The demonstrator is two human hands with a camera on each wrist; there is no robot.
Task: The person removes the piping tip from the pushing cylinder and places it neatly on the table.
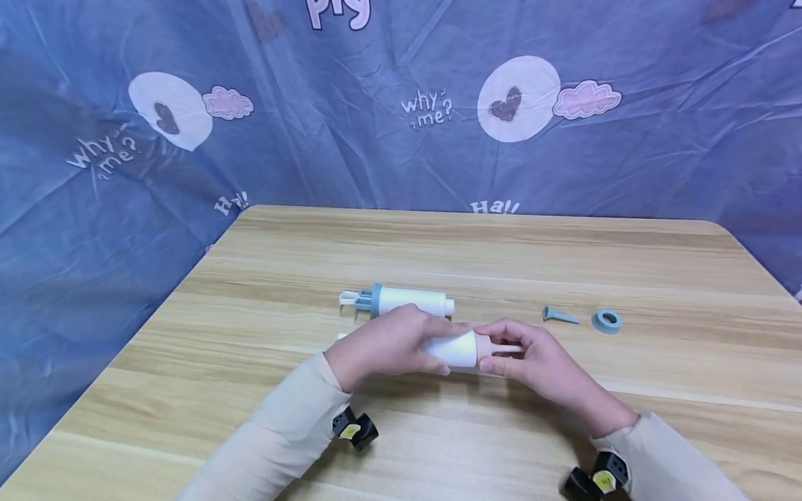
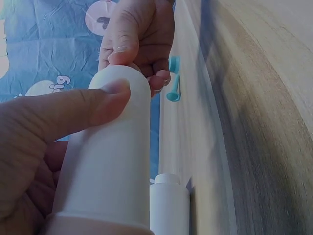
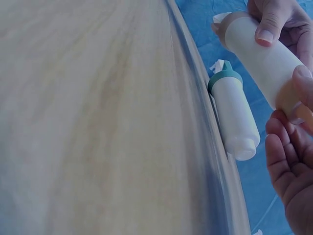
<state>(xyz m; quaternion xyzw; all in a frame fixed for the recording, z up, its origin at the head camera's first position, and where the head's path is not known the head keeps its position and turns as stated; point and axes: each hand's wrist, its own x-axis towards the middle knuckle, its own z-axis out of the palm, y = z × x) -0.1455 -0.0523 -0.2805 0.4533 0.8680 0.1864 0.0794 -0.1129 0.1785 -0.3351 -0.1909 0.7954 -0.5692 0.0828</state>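
My left hand [image 1: 391, 341] grips a white tube [image 1: 454, 350] that lies crosswise, held low above the table. The thumb presses along its side in the left wrist view. At its right end, my right hand [image 1: 541, 358] pinches a pale pink collar [image 1: 483, 346], with a thin pale nozzle [image 1: 506, 348] running between the fingers. A pinkish cap [image 3: 226, 28] with a white piece shows on its other end in the right wrist view. Just behind lies a similar white tube [image 1: 413, 300] with a blue collar and handle at its left and a short white neck at its right.
To the right on the wooden table [image 1: 476, 257] lie a small blue cone-ended nozzle [image 1: 560, 316] and a blue ring [image 1: 604, 329]. A blue printed cloth [image 1: 376, 153] hangs behind the table and along its left side.
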